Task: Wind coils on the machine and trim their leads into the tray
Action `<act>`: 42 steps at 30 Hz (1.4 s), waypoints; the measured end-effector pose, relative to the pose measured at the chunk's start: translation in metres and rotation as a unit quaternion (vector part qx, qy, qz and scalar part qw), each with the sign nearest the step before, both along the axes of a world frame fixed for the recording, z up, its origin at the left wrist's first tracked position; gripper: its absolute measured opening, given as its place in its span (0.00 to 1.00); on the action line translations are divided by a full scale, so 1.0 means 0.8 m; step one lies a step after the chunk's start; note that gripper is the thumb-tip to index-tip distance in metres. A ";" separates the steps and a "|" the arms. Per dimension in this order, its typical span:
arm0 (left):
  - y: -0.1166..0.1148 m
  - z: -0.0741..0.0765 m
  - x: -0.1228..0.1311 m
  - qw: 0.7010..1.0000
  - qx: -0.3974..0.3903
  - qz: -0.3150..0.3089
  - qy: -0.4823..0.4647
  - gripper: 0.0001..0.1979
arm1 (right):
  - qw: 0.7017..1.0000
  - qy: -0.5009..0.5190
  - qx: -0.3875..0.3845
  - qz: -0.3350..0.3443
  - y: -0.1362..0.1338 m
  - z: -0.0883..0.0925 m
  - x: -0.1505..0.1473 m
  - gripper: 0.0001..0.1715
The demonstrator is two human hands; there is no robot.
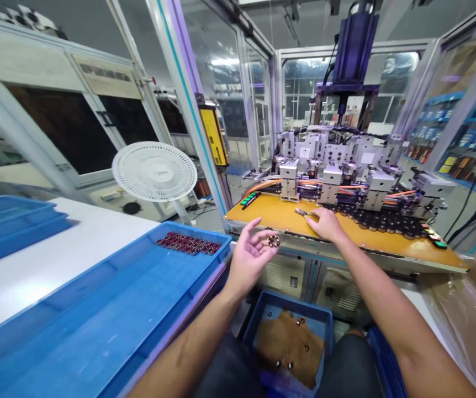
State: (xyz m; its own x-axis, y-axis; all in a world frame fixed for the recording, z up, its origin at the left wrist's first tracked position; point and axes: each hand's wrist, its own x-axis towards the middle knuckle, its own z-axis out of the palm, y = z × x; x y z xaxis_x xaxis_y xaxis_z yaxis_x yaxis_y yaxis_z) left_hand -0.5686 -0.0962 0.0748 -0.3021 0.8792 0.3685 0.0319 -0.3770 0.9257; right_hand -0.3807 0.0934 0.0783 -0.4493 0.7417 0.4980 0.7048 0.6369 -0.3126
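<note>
My left hand (251, 253) is raised palm up between the blue tray (97, 320) and the yellow machine table (271, 213). Its thumb and fingers pinch a small round coil part (274, 241). My right hand (324, 224) rests on the yellow table and holds small metal tweezers (301, 211) that point left. Right behind that hand a row of dark round coil parts (370, 221) sits in the machine's fixtures. A batch of dark red coil parts (188, 243) lies in the far corner of the blue tray.
The assembly machine (345, 166) with orange cables and a blue press column fills the back of the yellow table. A white fan (154, 171) stands left of it. A blue bin (287, 342) with brown paper and a few loose parts sits between my knees. Stacked blue trays (10, 221) lie far left.
</note>
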 end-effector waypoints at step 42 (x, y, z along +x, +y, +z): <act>-0.168 -0.058 0.027 0.991 0.088 -0.071 -0.076 0.35 | 0.659 0.460 -0.561 0.200 -0.346 -0.055 0.000 0.14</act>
